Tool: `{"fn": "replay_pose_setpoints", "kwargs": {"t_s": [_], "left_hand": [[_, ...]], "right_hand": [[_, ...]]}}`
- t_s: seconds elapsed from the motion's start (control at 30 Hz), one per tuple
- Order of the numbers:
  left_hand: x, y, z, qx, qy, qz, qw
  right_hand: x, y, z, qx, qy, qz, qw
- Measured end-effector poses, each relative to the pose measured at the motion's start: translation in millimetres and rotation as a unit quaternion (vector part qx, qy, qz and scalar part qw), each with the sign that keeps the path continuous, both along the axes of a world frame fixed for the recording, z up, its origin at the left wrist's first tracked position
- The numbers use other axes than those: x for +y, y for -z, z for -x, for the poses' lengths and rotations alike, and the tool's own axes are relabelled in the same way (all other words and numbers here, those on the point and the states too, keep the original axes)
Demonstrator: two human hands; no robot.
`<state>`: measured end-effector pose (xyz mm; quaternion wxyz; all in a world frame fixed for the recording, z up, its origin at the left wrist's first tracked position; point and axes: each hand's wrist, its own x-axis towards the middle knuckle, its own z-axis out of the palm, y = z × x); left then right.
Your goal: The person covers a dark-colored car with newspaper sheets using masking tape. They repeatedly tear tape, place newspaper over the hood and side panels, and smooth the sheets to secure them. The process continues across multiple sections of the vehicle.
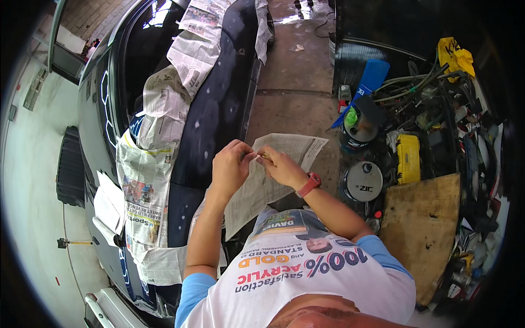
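Note:
In front of my chest, my left hand [232, 165] and my right hand [281, 168] come together at the edge of a loose newspaper sheet [249, 200]. Both are closed, fingertips pinching close to each other. A small pale bit shows between the fingertips, too small to name. The sheet hangs down below and behind my hands, one corner spreading out to the right. A red watch [310, 185] is on my right wrist. Left of my hands is a dark car panel [210, 117] with dull, lighter patches. More newspaper [164, 104] covers the car alongside it.
At the right stand a lidded pail [363, 181] and another container [358, 134] with things on top. Beyond them are a yellow case [408, 158], a wooden board [421, 235], hoses and piled parts. White paper [108, 205] lies on the car at the left. Concrete floor [292, 115] runs ahead.

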<state>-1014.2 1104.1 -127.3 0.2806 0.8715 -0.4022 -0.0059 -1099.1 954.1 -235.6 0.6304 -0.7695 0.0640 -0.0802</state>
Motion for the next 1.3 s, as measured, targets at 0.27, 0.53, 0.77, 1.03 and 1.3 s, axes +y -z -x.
{"fn": "replay_pose_setpoints", "kwargs": {"t_s": [0.27, 0.53, 0.77, 1.03, 1.3], "left_hand": [[22, -11, -34, 0.094, 0.026, 0.027, 0.995], [14, -20, -29, 0.132, 0.069, -0.028, 0.988], [10, -30, -28, 0.125, 0.095, -0.041, 0.987], [20, -38, -41, 0.057, 0.077, -0.064, 0.993], [26, -62, -48, -0.003, 0.1, -0.098, 0.99]], "right_hand": [[-19, -4, 12, 0.047, 0.04, 0.073, 0.995], [-10, -49, -23, -0.056, -0.002, 0.218, 0.974], [-13, -67, -31, -0.03, -0.011, 0.225, 0.974], [-13, 11, 28, -0.134, 0.013, 0.153, 0.979], [-43, 74, 118, 0.158, 0.001, -0.007, 0.987]]}}
